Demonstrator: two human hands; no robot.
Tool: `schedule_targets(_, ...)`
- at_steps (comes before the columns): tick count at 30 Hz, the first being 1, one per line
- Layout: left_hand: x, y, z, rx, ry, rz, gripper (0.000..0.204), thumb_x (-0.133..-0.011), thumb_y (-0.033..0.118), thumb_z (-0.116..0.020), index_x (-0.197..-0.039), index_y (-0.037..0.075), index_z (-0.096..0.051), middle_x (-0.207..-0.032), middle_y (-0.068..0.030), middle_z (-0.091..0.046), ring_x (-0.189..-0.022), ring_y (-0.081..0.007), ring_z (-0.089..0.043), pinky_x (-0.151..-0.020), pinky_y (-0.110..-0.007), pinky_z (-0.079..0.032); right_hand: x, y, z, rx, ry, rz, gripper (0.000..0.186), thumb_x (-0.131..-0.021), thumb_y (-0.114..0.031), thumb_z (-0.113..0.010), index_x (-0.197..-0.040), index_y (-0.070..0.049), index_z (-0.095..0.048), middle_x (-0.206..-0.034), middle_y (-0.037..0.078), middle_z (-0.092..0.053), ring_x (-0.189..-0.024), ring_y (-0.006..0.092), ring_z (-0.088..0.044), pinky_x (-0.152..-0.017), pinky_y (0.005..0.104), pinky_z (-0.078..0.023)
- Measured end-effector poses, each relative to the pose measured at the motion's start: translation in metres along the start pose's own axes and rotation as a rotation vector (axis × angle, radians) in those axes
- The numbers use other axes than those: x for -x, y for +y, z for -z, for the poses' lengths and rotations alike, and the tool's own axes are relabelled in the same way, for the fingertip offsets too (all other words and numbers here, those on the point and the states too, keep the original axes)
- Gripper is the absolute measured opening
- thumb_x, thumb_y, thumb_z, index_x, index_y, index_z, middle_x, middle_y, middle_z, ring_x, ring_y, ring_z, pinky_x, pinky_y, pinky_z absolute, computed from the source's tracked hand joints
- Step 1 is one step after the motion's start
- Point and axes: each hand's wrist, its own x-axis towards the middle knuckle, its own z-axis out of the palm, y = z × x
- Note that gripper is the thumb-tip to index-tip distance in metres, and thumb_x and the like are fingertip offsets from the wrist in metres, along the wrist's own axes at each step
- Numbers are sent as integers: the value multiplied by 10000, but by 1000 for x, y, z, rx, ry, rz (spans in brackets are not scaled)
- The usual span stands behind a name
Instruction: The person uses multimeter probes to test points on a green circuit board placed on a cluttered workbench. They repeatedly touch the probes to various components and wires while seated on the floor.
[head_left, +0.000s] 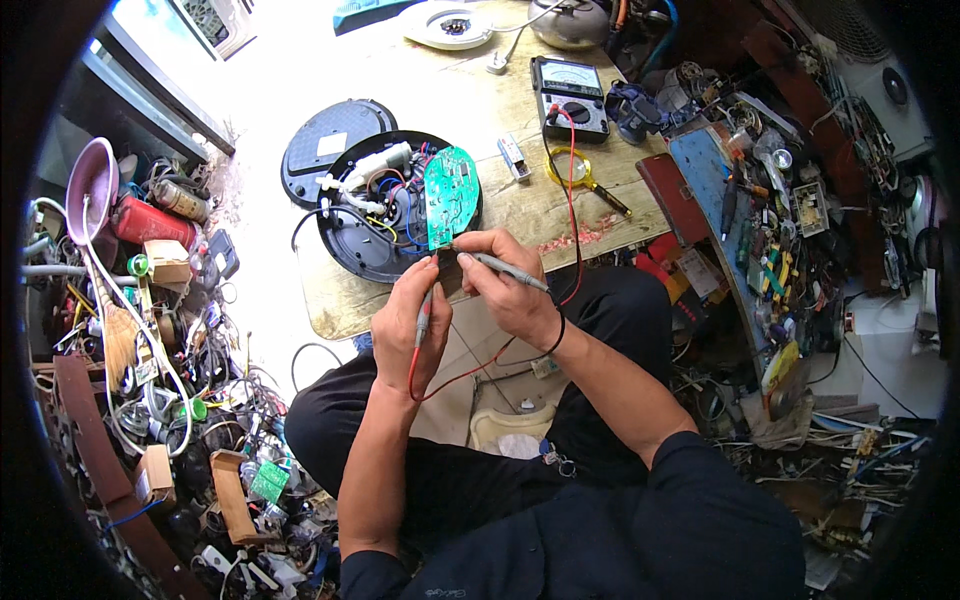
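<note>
A green circuit board [452, 195] stands over the right side of an opened round black appliance housing [352, 248], which holds wires and a pale motor-like part. My left hand [400, 308] grips a grey test probe [424, 318] with a red lead, its tip at the board's near edge. Between the fingers of my right hand [518, 308] is a second grey test probe [512, 270] with a dark lead, pointed at the same edge. My fingers partly hide both tips, so I cannot tell whether they touch the board. Both leads run to an analog multimeter [578, 112].
On the wooden table [330, 305] lie a round black cover [325, 140], a yellow magnifying glass [580, 178] and a small box [514, 158]. A white round part [447, 25] sits at the back. Cluttered tools fill a blue board [712, 185] on the right; scrap parts crowd the left floor.
</note>
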Motion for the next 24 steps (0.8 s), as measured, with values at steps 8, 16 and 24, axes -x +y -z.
schedule_targets(8, 1, 1, 2, -4, -7, 11, 307, -943, -48, -708, -1245, -11, -665, -1223, -235, -751, -1089, -385, -768, -905, -421, -634, 3, -7, -1, 29, -4, -18, 135, -1028, -54, -671, -1142, 16, -652, -861, 95, -727, -706, 137, -698, -635, 314, -561)
schedule_targets(16, 2, 0, 2, -2, -8, 17, 283, -945, -46, -708, -1224, -18, -673, -1224, -248, -749, -1091, -394, -767, -907, -425, -632, 3, -5, -1, 41, -6, -2, 145, -1023, -56, -669, -1148, 13, -643, -857, 109, -722, -691, 159, -706, -617, 330, -557)
schedule_targets(24, -1, 3, 1, -28, 3, -19, 278, -939, -43, -711, -1214, -20, -679, -1206, -248, -755, -1035, -394, -781, -859, -419, -641, 4, -2, 0, 55, 2, 28, 159, -1017, -65, -673, -1156, 8, -644, -867, 117, -720, -697, 173, -709, -625, 343, -559)
